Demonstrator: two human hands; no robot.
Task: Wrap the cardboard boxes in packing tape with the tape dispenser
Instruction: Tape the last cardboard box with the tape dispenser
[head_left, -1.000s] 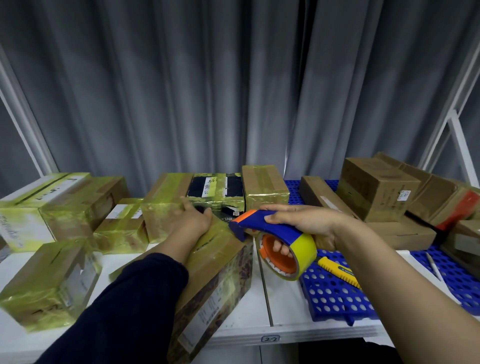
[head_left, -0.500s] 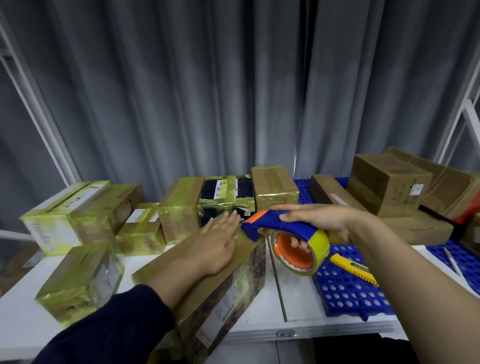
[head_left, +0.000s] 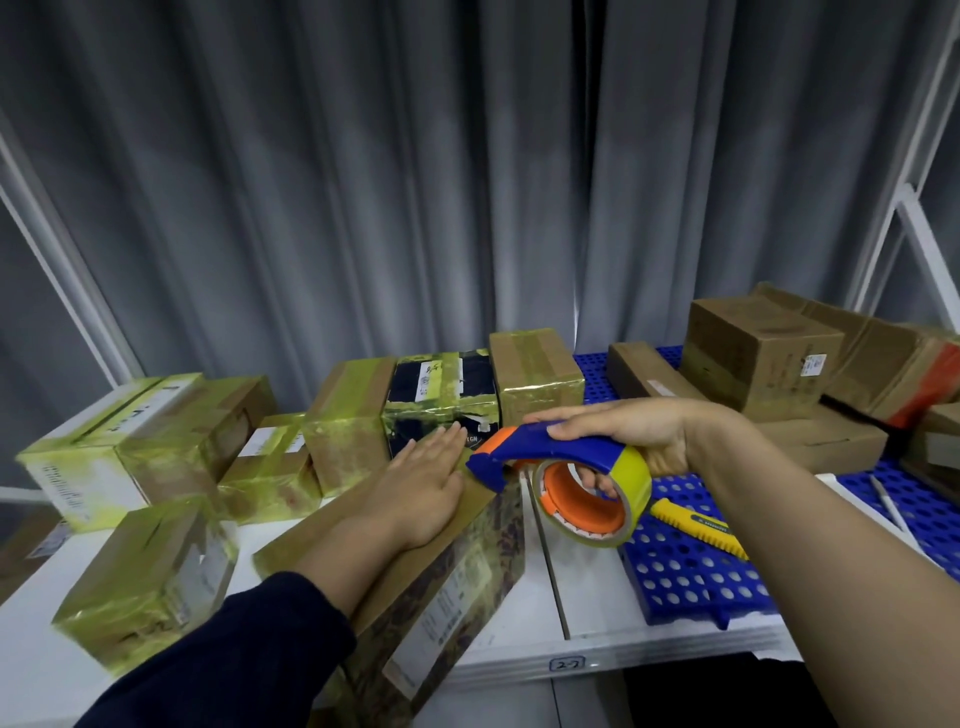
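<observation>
At the near edge of the white surface (head_left: 597, 613), I am pinning the cardboard box (head_left: 457, 587) under the left hand (head_left: 421, 488), its fingers straight and flat on the taped top, grasping nothing. Just beyond, I am gripping the tape dispenser (head_left: 561, 452) in the right hand (head_left: 639, 431), fingers curled through the roll's orange core and thumb lying along the blue handle. The dispenser's nose is meeting the box's far corner. I am reading this as a strip being laid. The next move is calling for steady tension while the flat hand braces the box. A yellow knife (head_left: 696, 530) is lying on the blue mat (head_left: 691, 577). Farther back, wrapped boxes (head_left: 343, 436) are standing left and bare boxes (head_left: 753, 358) right.
</observation>
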